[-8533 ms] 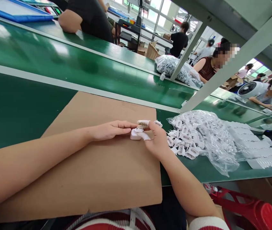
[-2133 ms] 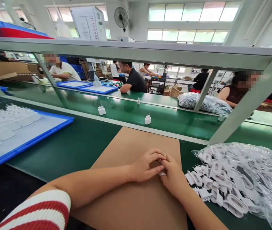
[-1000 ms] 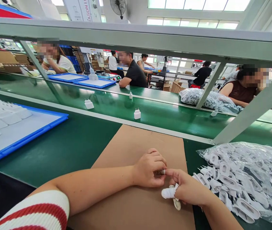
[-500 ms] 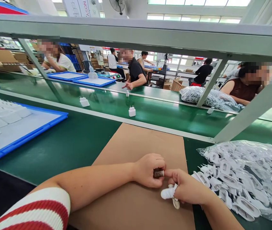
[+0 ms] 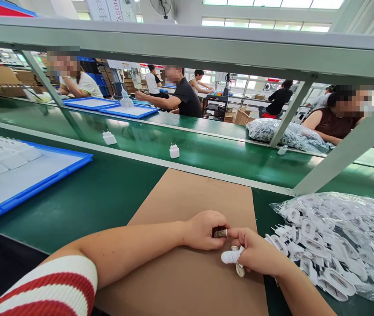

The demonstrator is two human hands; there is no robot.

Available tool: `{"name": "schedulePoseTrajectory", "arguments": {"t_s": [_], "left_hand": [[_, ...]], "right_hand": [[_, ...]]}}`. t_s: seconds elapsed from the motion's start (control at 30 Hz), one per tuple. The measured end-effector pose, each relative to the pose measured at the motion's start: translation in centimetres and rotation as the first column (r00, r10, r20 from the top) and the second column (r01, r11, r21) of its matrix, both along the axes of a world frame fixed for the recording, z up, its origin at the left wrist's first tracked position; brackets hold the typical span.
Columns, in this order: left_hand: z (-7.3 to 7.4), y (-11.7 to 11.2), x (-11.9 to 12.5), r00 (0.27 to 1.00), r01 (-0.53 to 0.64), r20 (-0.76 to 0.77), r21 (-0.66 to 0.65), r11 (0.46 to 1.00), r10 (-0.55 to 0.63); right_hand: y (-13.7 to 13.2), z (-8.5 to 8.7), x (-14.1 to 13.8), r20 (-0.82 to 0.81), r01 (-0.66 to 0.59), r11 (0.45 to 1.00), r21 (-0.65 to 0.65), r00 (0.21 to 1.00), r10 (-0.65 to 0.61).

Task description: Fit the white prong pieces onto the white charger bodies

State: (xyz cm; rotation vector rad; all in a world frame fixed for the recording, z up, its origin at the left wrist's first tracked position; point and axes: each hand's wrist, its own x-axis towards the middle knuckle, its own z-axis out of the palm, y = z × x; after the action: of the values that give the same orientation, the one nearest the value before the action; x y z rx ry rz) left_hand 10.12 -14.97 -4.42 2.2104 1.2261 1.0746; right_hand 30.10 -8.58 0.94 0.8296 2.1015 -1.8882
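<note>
My left hand (image 5: 205,230) is curled above the cardboard sheet (image 5: 187,197), its fingers closed around a brown, stained finger cot (image 5: 220,233) with a pale rim. That cot covers the index fingertip of my right hand (image 5: 256,252), which points left into the grip. My right thumb, wrapped in a white cover (image 5: 231,256), sticks out to the left. Below it shows a cream-coloured finger cot (image 5: 240,270) on another finger. My right hand appears to hold nothing. The inside of my left hand is hidden.
A plastic bag (image 5: 365,219) of white oval parts (image 5: 315,243) lies at right. At left a blue-rimmed tray (image 5: 58,169) carries white plug housings. Beyond, several white plug pieces (image 5: 174,151) sit on the green belt (image 5: 134,140), under a metal frame (image 5: 187,50). Co-workers sit across.
The plug pieces on the belt have shifted left. A co-worker in black has drawn an arm back from the belt, and a small piece there is gone from view. My hands have barely moved.
</note>
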Motion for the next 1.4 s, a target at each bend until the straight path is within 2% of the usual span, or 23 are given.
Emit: {"name": "schedulePoseTrajectory", "arguments": {"t_s": [0.27,0.47,1.0,1.4], "left_hand": [[0.12,0.04,0.08,1.0,0.004,-0.015,-0.017,1.0,-0.004],[0.31,0.06,0.07,1.0,0.005,-0.026,-0.038,0.999,-0.006],[0.3,0.02,0.1,0.996,-0.006,-0.086,-0.056,0.998,0.002],[0.12,0.05,0.07,0.998,0.012,-0.055,-0.039,0.999,-0.014]], "right_hand": [[-0.21,0.29,-0.2,-0.007,-0.002,0.999,0.044,1.0,0.002],[-0.14,-0.1,-0.01,-0.007,-0.011,0.998,0.066,1.0,0.011],[-0.35,0.13,-0.05,-0.016,-0.001,0.997,0.074,1.0,0.002],[-0.63,0.06,0.09,-0.014,0.014,0.998,0.066,1.0,-0.013]]}}
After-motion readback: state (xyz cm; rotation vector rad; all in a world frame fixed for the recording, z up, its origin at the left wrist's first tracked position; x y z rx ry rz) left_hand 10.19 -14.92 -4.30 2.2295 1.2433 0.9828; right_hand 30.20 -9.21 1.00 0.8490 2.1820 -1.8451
